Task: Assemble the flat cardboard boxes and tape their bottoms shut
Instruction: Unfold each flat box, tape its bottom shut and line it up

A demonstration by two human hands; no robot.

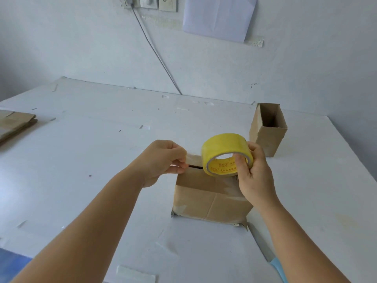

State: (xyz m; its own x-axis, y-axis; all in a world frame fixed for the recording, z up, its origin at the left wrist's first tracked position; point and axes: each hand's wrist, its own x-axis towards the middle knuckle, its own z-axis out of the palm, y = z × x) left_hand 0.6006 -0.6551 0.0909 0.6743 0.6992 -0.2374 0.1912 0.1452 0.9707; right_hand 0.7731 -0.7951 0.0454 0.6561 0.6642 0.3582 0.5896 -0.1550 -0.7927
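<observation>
Fingers (179,160) of the left hand (161,160) are curled, pinching the free end of a clear strip of tape (193,159) between thumb and fingertips. The strip runs straight across to the yellow roll of packing tape (224,148) just to the right of them. The right hand (253,172) grips that roll, its thumb hooked through the printed cardboard core and the other fingers wrapped over the outer rim. Directly below both hands stands a brown cardboard box (210,199), bottom up on the white counter (102,160), its top seam showing as a dark slit under the stretched tape. Beyond the right hand, well apart, a second brown cardboard box (267,129) stands upright with its mouth open. Far to the left of the left hand lies a stack of flat cardboard blanks (14,123). Near the right forearm a knife with a light blue handle (269,256) rests on the counter.
</observation>
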